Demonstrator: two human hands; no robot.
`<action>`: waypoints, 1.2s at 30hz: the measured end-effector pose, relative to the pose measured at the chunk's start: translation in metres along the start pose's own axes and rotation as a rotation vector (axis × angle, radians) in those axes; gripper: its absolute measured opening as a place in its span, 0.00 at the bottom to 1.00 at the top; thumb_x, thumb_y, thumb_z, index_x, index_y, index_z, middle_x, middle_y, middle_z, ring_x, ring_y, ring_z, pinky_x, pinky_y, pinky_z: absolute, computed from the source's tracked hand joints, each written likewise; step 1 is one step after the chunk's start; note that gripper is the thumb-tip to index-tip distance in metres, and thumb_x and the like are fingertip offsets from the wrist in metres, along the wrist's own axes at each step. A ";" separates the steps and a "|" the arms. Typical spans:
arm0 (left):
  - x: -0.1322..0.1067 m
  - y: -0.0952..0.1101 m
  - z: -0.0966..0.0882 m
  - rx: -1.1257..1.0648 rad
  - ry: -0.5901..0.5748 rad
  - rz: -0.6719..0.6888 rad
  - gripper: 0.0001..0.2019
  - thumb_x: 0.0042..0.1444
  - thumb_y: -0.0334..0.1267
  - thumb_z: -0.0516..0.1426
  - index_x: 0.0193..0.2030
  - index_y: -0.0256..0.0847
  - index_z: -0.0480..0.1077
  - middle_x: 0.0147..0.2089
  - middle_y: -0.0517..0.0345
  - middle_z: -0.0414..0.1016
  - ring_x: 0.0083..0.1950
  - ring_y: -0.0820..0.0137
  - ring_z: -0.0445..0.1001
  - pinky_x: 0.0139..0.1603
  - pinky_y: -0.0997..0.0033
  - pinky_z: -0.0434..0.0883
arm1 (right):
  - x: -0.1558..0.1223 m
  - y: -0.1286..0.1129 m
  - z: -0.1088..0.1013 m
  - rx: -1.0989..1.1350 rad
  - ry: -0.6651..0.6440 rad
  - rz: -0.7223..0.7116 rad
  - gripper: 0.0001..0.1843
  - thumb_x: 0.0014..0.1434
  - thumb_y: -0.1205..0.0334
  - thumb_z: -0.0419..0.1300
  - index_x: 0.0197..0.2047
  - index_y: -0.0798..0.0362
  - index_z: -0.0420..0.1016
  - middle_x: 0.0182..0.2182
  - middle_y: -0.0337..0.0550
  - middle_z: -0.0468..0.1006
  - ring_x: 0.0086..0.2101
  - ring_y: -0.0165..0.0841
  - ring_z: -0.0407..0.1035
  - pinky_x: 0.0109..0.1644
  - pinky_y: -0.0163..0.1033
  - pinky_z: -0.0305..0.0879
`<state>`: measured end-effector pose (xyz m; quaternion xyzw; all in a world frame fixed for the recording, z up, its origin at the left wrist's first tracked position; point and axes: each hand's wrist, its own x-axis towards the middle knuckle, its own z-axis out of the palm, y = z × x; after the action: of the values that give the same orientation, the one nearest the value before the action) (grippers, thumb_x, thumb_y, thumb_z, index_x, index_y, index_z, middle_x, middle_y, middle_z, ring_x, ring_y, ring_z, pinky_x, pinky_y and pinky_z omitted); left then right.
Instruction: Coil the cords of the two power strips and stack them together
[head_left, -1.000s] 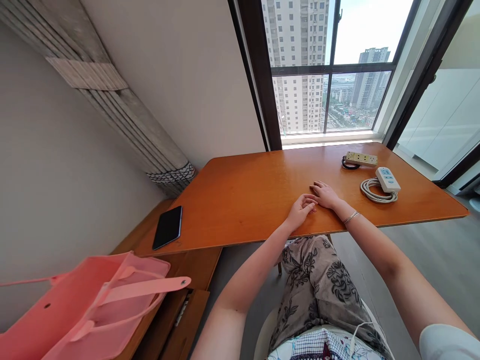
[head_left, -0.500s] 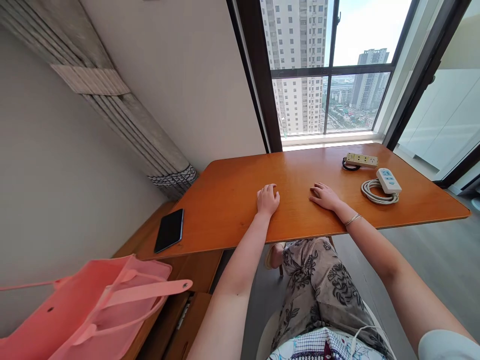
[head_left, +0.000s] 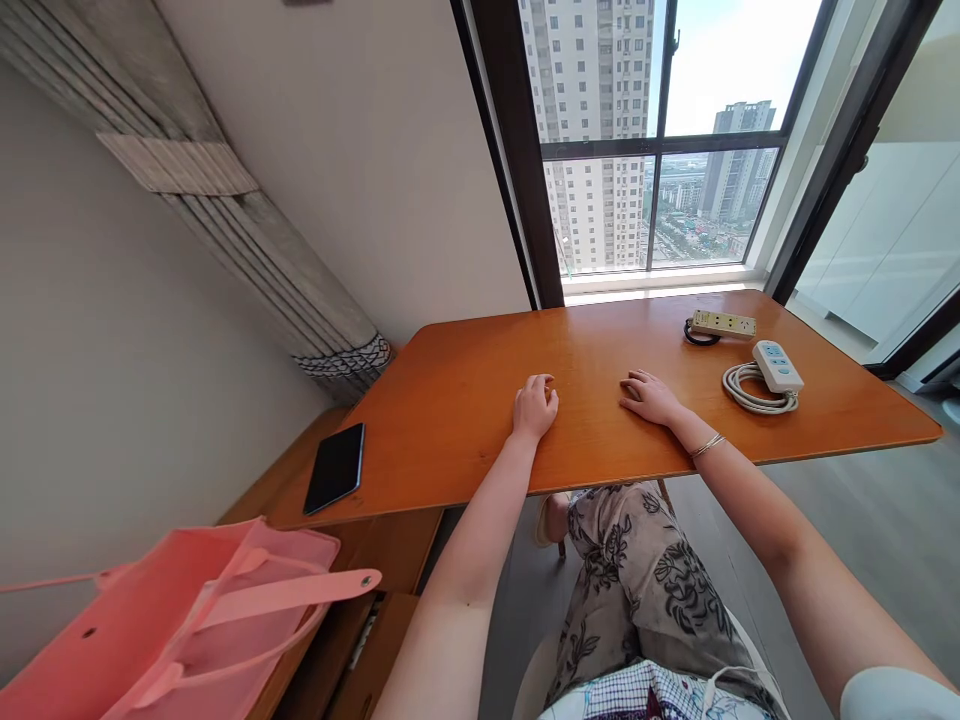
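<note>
My left hand [head_left: 534, 407] rests on the brown wooden table [head_left: 450, 420] with its fingers loosely bent and the thumb a little apart; it holds nothing. My right hand [head_left: 649, 397] lies on the same tabletop, fingers stretched out toward the left, palm down and free of any object. A gap of bare wood separates the two hands. To the right of my right hand are a white power strip [head_left: 778, 366] with its coiled cable [head_left: 739, 388] and, farther back, a cream-coloured power strip [head_left: 724, 323] with a dark cord. A black tablet [head_left: 335, 468] lies at the table's left end.
A pink bag [head_left: 180, 620] stands open at the lower left, beside a wooden cabinet [head_left: 386, 650]. Behind the table is a window [head_left: 660, 147] with a dark frame. A grey curtain [head_left: 300, 290] hangs on the left. My legs [head_left: 637, 570] are below the front edge.
The whole view has shifted very slightly, with the table a little lower in the picture. Both hands stay in the same places on the table.
</note>
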<state>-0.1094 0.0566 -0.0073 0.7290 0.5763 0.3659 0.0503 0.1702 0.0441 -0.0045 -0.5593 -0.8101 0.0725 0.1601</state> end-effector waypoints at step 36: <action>0.000 -0.006 0.002 -0.159 -0.023 -0.021 0.07 0.56 0.30 0.53 0.40 0.42 0.70 0.47 0.50 0.74 0.42 0.65 0.76 0.47 0.61 0.75 | -0.004 -0.001 0.003 0.007 0.006 -0.023 0.27 0.66 0.50 0.58 0.64 0.54 0.71 0.67 0.56 0.65 0.69 0.47 0.54 0.72 0.52 0.52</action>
<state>-0.1136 0.0589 -0.0117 0.7206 0.5526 0.4017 0.1183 0.1700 0.0400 -0.0076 -0.5496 -0.8158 0.0721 0.1653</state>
